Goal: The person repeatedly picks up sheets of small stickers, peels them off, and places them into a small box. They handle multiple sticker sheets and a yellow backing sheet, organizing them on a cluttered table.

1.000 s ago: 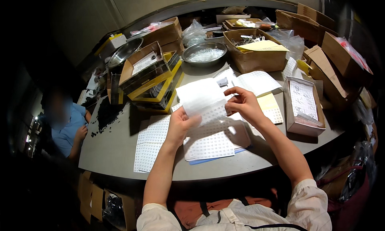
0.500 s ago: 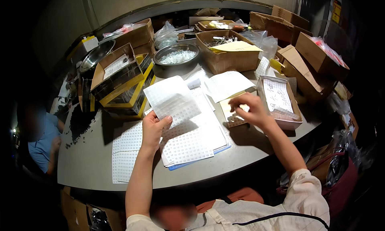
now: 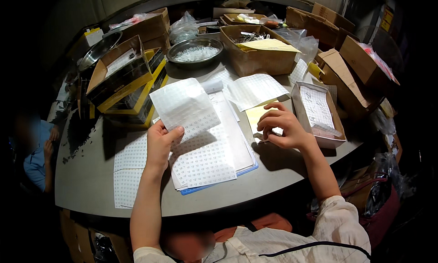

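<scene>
My left hand (image 3: 160,143) is closed, thumb on top, on the edge of a pale sheet of labels (image 3: 185,103) with rows of small printed marks. The sheet is tilted up above a stack of similar label sheets (image 3: 205,158), which lies on a blue board (image 3: 194,188). To the right, my right hand (image 3: 285,130) hovers with bent fingers, thumb and forefinger drawn together. Whatever is between those fingertips is too small to make out. Below and beside it lies a yellow sheet (image 3: 256,118), partly hidden by the fingers.
More label sheets lie on the table (image 3: 91,190) at left. At right is a shallow box (image 3: 337,121) with a handwritten paper. Behind stand a metal bowl (image 3: 171,55) of clear pieces and a brown box (image 3: 255,62) of metal parts. Another person (image 3: 39,158) sits far left.
The view has shifted slightly, so the table sits further left. My right hand has lowered a little toward the yellow sheet. My left hand still holds the label sheet.
</scene>
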Tool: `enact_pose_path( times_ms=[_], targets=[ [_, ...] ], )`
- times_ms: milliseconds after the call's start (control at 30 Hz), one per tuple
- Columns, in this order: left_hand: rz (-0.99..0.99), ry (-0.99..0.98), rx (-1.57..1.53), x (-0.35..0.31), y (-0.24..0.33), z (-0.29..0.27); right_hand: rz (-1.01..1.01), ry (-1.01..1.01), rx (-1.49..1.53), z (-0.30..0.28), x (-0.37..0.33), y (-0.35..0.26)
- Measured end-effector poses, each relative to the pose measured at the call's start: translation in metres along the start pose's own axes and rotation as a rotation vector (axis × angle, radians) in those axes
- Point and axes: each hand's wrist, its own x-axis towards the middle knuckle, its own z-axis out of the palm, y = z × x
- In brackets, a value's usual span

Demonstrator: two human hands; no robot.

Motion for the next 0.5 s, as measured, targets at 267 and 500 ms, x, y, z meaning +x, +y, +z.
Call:
enact_pose_path(
  times_ms=[267, 500],
  targets=[
    [0.019, 0.004, 0.003, -0.0014, 0.0036, 0.0059, -0.009, -0.124, -0.005, 0.0048, 0.0006, 0.0004],
    [0.007, -0.023, -0.024, 0.0002, 0.0019, -0.0011, 0.063, -0.076, -0.020, 0.0052, -0.0005, 0.0047]
  ],
)
